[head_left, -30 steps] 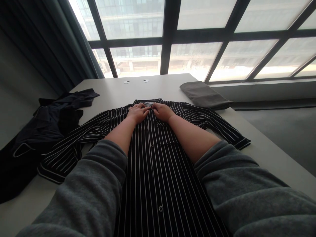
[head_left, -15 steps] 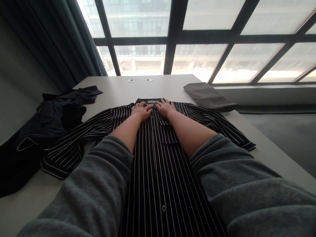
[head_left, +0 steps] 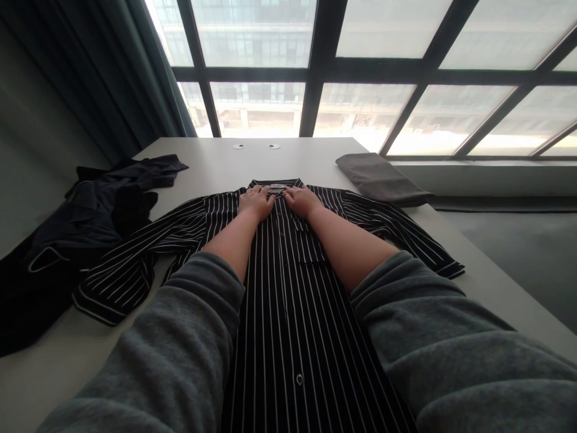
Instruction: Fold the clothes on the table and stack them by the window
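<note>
A black button-up shirt with white stripes (head_left: 288,300) lies front side up, its sleeves spread to both sides. My left hand (head_left: 256,202) rests on the left side of the collar, fingers laid over the fabric and thumb apart. On the collar's other side, my right hand (head_left: 303,201) lies on the cloth with its fingers slightly bent. Between the two hands a pale neck label (head_left: 277,187) shows inside the collar. Both hands touch the shirt, and their fingertips are partly hard to make out.
The white table (head_left: 202,159) carries a heap of dark clothes (head_left: 90,210) on the left and a folded grey cloth (head_left: 383,177) at the right edge. Two small white discs (head_left: 274,147) sit near the far edge. Beyond are windows and a dark curtain (head_left: 99,66).
My hands have drawn slightly apart at the collar, with the left thumb moving away from the middle. The right fingers look more bent. The shirt lies in nearly the same place.
</note>
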A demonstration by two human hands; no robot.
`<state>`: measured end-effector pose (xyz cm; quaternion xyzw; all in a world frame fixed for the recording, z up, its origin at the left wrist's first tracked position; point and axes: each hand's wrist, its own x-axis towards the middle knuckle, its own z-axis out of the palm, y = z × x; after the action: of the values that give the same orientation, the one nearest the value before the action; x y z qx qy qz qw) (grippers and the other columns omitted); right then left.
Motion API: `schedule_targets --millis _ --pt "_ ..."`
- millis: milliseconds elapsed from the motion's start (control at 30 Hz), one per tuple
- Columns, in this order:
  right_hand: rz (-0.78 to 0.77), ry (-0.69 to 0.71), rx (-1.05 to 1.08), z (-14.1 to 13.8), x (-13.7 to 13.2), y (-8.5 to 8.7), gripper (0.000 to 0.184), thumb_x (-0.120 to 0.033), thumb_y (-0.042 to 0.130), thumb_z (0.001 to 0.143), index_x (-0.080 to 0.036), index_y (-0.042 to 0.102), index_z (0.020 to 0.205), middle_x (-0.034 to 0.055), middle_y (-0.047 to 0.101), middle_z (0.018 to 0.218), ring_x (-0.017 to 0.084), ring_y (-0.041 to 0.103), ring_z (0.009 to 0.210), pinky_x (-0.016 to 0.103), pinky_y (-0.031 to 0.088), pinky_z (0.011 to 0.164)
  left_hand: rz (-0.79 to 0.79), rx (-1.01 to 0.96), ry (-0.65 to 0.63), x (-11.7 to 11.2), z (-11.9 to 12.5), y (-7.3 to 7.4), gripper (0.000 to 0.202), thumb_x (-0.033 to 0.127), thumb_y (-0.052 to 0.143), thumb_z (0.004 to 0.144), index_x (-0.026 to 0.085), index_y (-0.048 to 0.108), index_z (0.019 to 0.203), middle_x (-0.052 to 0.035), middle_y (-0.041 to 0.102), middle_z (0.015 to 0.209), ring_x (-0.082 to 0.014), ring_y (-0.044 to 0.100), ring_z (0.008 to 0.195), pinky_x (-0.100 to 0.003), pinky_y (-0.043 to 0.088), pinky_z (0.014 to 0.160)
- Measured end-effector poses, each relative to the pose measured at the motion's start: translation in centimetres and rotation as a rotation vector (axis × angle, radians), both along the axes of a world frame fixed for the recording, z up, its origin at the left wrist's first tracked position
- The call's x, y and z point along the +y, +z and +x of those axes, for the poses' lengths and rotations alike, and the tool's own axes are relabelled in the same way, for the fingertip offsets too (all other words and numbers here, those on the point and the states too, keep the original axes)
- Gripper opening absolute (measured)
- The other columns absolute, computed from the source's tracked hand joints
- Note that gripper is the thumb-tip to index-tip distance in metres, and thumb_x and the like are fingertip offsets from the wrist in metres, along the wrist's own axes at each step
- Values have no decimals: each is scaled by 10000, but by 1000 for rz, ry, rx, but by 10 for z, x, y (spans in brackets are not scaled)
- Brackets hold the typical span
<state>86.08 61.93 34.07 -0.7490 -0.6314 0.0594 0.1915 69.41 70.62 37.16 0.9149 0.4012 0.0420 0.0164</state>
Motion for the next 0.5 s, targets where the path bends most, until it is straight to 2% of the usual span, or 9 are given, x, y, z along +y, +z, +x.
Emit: schedule_targets --millis 100,167,267,333,433,500 --pt "14 -6 -7 -1 1 0 458 -348 368 1121 -166 661 1422 126 559 1590 280 491 1499 515 266 1292 7 106 -7 14 5 4 646 537 185 1070 318 552 1554 -11 410 1713 -326 400 1520 -534 388 1218" --pt "20 0 -3 -2 1 0 452 -373 384 1121 -173 653 1425 122 561 1589 278 495 1495 502 280 1286 -10 197 -53 31 8 11 640 505 169 1072 341 584 1530 32 428 1707 -306 403 1521 -513 384 1226" --pt "21 0 7 -4 1 0 469 -392 386 1122 -173 616 1467 121 555 1596 271 475 1510 483 275 1290 -36 283 -85 58 10 25 590 505 261 1052 374 623 1499 48 523 1642 -301 466 1479 -495 396 1221" --pt "23 -19 17 -6 1 1 489 -398 383 1121 -163 587 1498 131 562 1588 267 471 1511 478 267 1295 -33 320 -86 70 7 32 565 527 363 1017 407 606 1512 61 514 1649 -325 461 1484 -521 382 1227" --pt "32 -58 35 -7 -1 2 514 -414 388 1113 -189 551 1545 126 558 1592 279 484 1495 517 271 1292 -7 339 -70 76 -1 35 595 595 426 978 453 562 1540 65 478 1673 -370 442 1494 -584 367 1217" --pt "11 -53 37 -7 -3 5 533 -446 392 1107 -274 507 1599 97 489 1651 306 453 1516 575 275 1282 14 335 -36 75 -4 36 624 665 422 963 456 572 1530 32 513 1651 -394 466 1467 -606 377 1190"
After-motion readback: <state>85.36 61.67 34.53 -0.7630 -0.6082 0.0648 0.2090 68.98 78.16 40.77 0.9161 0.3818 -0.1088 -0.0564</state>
